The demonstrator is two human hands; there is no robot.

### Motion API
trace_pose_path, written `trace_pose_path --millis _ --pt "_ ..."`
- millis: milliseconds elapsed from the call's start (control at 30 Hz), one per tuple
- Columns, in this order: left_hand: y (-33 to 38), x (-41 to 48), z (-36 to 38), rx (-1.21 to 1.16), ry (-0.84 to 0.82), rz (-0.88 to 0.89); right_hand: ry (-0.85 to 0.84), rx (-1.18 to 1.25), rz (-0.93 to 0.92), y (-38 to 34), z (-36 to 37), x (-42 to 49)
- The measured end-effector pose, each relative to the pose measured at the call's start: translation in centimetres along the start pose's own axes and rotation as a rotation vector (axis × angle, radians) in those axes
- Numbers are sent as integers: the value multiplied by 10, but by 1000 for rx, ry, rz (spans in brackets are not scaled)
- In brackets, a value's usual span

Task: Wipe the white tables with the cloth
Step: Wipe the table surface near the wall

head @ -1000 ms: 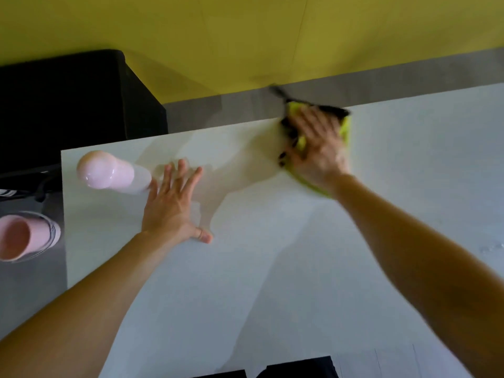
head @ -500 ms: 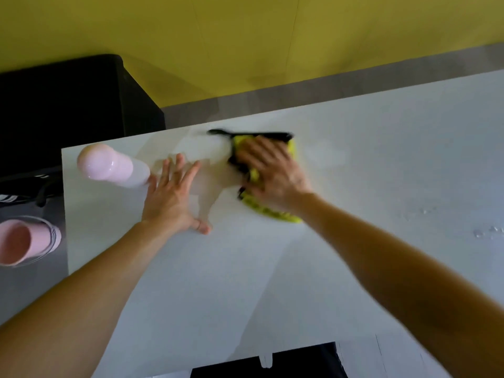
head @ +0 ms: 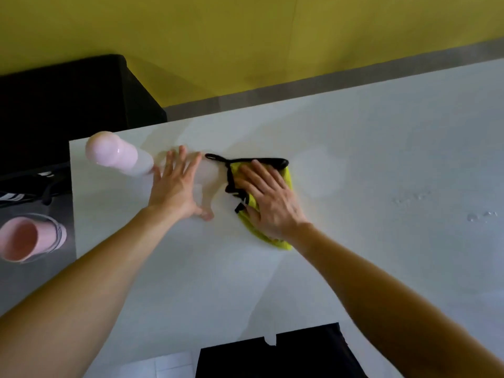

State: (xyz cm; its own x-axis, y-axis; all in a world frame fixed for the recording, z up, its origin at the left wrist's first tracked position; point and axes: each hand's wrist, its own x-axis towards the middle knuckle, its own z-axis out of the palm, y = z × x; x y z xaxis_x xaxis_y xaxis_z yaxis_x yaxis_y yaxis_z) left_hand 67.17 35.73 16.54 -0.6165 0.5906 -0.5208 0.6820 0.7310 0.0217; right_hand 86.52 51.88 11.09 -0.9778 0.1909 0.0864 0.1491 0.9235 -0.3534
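Note:
A white table (head: 354, 241) fills most of the view. On it lies a yellow-green cloth (head: 275, 240) with a black border and loop. My right hand (head: 268, 199) presses flat on the cloth, fingers straight and pointing up-left. My left hand (head: 177, 184) rests flat on the bare table just left of the cloth, fingers spread, apart from the cloth. A few water drops (head: 481, 215) sit on the table at the right.
A pink bottle (head: 117, 156) with a clear lower part stands near the table's far left corner, just beside my left fingertips. A pink cup (head: 24, 238) sits off the table on the left. A black cabinet (head: 68, 105) and yellow wall lie behind.
My right hand has slid the cloth left and toward me, from the far edge to beside my left hand. The left hand has stayed flat in place.

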Motion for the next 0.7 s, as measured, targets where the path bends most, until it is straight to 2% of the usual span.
trace_pose_path --millis 67,133,167,233,300,400,433,500,567,633,700 --pt "3 -7 2 17 35 20 97 -59 211 71 -26 5" --pt "8 -23 10 -27 137 42 128 -119 451 138 -56 2" --pt "10 -32 17 -57 205 54 136 -139 512 157 -66 0" --pt "10 -50 34 -88 326 74 155 -118 510 150 -64 -1" --pt "8 -66 47 -95 361 98 170 -70 402 89 -36 -8" --pt "8 -87 54 -129 260 98 -2 28 62 -37 17 -36" --pt "9 -94 58 -110 195 84 -36 54 -42 -60 24 -41" --pt "9 -106 66 -21 77 61 -52 71 -146 -49 22 -43" --pt "8 -115 71 76 -4 64 -6 39 -74 6 1 -41" --pt "7 -118 72 90 6 61 112 -17 150 81 -26 -40" --pt "9 -118 71 80 23 63 159 -84 375 137 -57 -44"
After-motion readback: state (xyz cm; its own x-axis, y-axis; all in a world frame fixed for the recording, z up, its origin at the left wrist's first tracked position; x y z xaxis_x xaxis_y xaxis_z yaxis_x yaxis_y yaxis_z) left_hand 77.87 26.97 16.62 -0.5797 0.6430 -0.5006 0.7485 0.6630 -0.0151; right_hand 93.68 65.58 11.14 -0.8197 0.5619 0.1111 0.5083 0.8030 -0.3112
